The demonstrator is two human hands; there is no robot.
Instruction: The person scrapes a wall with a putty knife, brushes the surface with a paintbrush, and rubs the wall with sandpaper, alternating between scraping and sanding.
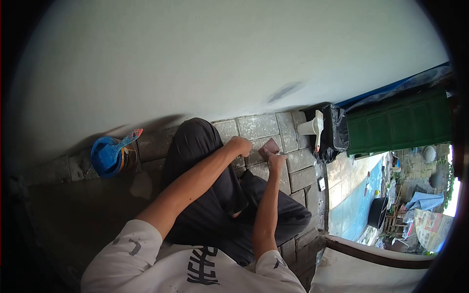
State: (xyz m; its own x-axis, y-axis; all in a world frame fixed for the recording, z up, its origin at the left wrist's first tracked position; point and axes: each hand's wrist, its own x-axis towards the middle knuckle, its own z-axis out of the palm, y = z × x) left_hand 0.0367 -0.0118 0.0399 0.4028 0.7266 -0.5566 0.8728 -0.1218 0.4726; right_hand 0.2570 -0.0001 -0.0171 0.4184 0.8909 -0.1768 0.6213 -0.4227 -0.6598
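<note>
I am crouched on grey paving bricks (256, 126) at the foot of a white wall (220, 58). My right hand (276, 160) reaches out to a small reddish-brown square piece (269, 145) on the bricks, with its fingers on the piece's edge. Beside my black-trousered knee, my left hand (240, 145) is curled into a fist just left of the piece; I cannot tell whether anything is in it.
A blue paint-smeared bucket (108, 155) with a brush in it stands by the wall. A white cup (309, 127) sits by a black bin (336, 133), next to a green gate (400, 122). Beyond lies a cluttered yard.
</note>
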